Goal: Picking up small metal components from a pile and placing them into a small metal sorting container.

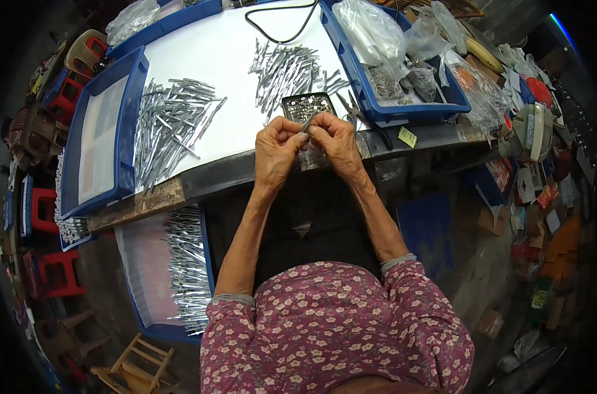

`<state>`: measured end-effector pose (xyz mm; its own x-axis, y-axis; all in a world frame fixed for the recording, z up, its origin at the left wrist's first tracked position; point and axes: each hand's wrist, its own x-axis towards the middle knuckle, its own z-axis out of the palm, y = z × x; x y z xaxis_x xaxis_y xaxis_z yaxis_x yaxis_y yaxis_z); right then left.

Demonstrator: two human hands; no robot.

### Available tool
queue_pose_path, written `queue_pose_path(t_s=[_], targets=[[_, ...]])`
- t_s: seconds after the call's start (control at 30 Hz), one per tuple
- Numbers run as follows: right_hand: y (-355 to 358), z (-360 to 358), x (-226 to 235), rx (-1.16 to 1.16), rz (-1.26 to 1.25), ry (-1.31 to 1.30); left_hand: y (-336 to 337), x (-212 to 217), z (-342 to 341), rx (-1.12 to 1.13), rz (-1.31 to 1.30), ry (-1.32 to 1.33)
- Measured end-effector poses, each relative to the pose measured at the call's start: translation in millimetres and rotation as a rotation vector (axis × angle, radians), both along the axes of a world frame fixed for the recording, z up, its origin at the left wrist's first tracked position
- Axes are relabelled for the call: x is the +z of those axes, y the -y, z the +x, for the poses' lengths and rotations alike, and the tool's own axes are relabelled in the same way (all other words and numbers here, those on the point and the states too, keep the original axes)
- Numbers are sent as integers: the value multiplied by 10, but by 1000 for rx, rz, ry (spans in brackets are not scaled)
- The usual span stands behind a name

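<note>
My left hand (277,150) and my right hand (338,141) meet over the front edge of the white table (213,59). Together they pinch one thin grey metal rod (308,123), which tilts up toward the right. Just behind the fingers sits a small dark tray (306,105) filled with tiny metal parts. A heap of the same metal rods (170,121) lies to the left on the table. Another heap (288,69) lies farther back, behind the small tray.
A blue bin (105,134) stands at the table's left. Another blue bin (403,108) with clear plastic bags is at the right. Below the table on my left, a blue tray (147,276) holds more rods. Pliers (364,125) lie by the right bin. Red stools stand far left.
</note>
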<state>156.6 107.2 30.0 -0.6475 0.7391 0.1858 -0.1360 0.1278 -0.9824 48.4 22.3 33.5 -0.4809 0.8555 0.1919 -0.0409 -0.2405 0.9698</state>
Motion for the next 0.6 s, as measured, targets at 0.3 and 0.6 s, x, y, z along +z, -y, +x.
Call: queue_pose_path(t_s=[0.3, 0.6], targets=[[19, -56, 59, 12, -60, 6, -33, -10, -23, 14, -6, 15], [-38, -94, 13, 107, -423, -139, -80, -27, -11, 166, -83, -274]])
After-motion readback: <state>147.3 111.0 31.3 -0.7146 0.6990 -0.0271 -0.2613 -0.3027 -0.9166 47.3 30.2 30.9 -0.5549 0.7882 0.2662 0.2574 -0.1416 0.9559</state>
